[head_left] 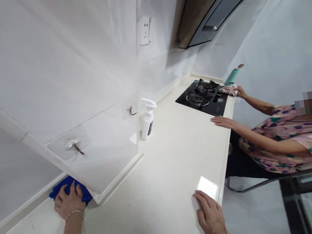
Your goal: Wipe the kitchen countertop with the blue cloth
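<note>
My left hand (70, 202), a thin bracelet at its wrist, presses with bent fingers on a blue cloth (83, 194). The cloth lies on the pale countertop (155, 187), tucked in where the wall meets the corner of a white wall projection. Over by the counter's front edge, my right hand (212, 216) rests on the surface with its fingers extended, holding nothing. A white spray bottle (147, 124) stands upright beyond the projection, apart from both hands.
A black gas stove (200, 96) is set in the far counter, with a green bottle (231, 76) behind it. Another person (288, 140) stands at right, one hand on a patterned cloth (230, 90). Wall hooks (73, 144) and a socket (146, 30) are on the wall.
</note>
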Motion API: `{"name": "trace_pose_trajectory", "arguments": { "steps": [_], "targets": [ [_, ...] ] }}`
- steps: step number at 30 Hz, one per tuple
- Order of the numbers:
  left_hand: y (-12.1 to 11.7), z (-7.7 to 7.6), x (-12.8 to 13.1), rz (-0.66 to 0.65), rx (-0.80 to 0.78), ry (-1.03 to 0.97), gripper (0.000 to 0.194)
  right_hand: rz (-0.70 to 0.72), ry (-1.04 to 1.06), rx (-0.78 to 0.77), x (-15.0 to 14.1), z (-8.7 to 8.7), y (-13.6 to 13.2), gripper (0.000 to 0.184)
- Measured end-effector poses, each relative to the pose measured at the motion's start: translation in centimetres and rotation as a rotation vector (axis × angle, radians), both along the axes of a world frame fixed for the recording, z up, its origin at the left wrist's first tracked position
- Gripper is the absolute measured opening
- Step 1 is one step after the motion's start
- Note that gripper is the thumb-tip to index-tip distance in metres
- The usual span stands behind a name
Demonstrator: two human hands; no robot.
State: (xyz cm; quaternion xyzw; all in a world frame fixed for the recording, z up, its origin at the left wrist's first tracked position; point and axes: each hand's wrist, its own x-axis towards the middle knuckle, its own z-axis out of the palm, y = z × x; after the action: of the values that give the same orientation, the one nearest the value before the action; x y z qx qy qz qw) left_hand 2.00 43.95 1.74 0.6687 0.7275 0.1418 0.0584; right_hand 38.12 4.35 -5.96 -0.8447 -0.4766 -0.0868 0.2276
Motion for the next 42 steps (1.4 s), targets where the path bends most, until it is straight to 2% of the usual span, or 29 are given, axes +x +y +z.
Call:
{"name": "trace_pose_trajectory", "arguments": {
  "steps": [4,9,13,15,18,22,25,28,33,37,42],
  "targets": [
    [-1.6,1.6,0.7,0.025,-0.038,-0.073,0.065,-0.002,0.020,0.043,-0.2,0.2,0.4,0.050],
    [-6.4,1.9,0.7,0.012,-0.034,-0.114,0.068,-0.008,0.056,0.082,-0.5,0.5,0.9,0.055],
    [-10.7,1.0,0.0,-0.073,-0.083,-0.079,0.059,-0.014,0.060,0.094,-0.5,0.9,1.1,0.057],
    [-13.4,0.4,-0.3,-0.179,-0.011,-0.030,0.056,-0.007,0.055,0.092,-0.4,0.9,0.9,0.056],
    [-18.7,-0.7,-0.5,-0.305,0.119,0.074,0.057,0.012,0.033,0.095,-0.4,0.4,0.4,0.052],
    [-25.6,-2.1,-0.3,-0.359,0.039,0.145,0.059,0.029,0.005,0.097,-0.1,-0.6,-0.1,0.046],
    [-27.3,-2.8,-0.2,-0.367,0.023,0.135,0.059,0.029,0.012,0.072,0.0,-0.6,-0.3,0.045],
    [-25.0,-2.9,0.0,-0.315,0.082,0.114,0.056,0.019,0.021,0.036,-0.1,-0.2,-0.6,0.045],
    [-16.6,-3.2,0.6,-0.160,0.195,0.076,0.050,-0.002,0.021,-0.033,-0.1,-0.1,-1.1,0.045],
    [-10.4,-3.4,0.5,-0.144,0.201,0.082,0.049,-0.014,0.006,-0.057,0.7,-1.3,-1.7,0.046],
    [-3.9,-2.7,0.0,-0.105,0.165,0.071,0.049,0.005,-0.009,-0.122,2.1,-2.9,-2.4,0.048]
  ]
}}
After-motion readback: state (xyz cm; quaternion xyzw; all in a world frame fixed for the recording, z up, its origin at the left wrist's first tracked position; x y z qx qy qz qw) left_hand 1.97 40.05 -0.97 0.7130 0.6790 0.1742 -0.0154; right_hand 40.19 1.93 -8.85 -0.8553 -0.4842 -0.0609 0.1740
